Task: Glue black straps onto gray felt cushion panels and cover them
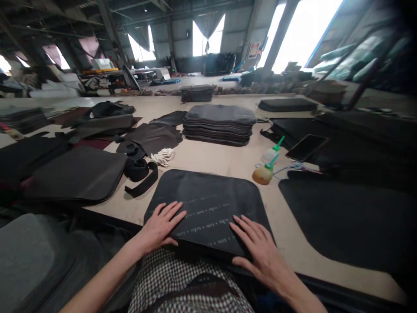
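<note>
A black rounded panel [208, 195] with rows of pale printed lettering lies flat at the table's front edge, right before me. My left hand [163, 226] rests on its left part, fingers stretched out and thumb by the front edge. On the right part lies my right hand [256, 243], its fingers also extended flat and its thumb near the front edge. Neither hand grips anything. Behind the panel's right corner stand a squeeze bottle of amber liquid [262, 174] and a paler bottle [269, 155], both with green nozzles.
A stack of dark panels [219, 124] stands farther back on the table [215, 158]. To the left are a coiled black strap [138, 171], a white cloth bundle [162, 156] and dark sheets [78, 171]. A phone [307, 148] and large black pieces [345, 217] lie on the right.
</note>
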A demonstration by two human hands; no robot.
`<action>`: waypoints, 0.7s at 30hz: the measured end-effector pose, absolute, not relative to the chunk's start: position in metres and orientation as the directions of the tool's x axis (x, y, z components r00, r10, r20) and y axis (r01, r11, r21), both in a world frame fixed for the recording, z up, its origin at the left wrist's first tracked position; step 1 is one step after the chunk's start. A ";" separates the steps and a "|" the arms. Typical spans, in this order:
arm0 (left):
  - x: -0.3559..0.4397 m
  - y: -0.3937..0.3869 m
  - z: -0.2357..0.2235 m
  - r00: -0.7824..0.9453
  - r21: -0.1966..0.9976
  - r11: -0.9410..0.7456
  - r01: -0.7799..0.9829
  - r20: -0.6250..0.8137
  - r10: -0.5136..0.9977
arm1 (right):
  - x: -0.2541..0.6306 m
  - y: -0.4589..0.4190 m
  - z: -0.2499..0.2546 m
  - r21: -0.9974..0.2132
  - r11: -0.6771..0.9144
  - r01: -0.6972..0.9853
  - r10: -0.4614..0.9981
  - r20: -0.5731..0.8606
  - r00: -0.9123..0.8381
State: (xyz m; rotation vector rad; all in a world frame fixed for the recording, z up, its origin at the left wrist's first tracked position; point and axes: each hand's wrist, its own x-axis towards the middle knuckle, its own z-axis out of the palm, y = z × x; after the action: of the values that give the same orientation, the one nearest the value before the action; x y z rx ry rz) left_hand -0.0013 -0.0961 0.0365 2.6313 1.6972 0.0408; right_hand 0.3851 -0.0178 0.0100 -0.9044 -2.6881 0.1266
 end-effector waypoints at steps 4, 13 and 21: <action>-0.011 -0.091 0.035 0.445 0.042 -0.445 0.895 0.013 0.896 | 0.387 -0.011 0.013 -0.232 0.772 0.592 0.634 0.213 -0.744; -0.019 -0.073 0.034 0.449 0.064 -0.449 0.891 0.011 0.893 | 0.380 0.002 0.035 -0.362 0.696 0.619 0.686 0.080 -0.724; -0.033 -0.046 0.011 0.468 0.043 -0.479 0.877 0.153 0.870 | 0.398 -0.008 0.048 -0.481 0.663 0.574 0.719 0.194 -0.668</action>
State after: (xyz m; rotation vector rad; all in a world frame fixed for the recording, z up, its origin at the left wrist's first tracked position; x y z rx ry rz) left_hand -0.0333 -0.0456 0.0114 2.7269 1.6230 0.2447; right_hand 0.3976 -0.0077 0.0478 -1.0191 -2.5120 0.5450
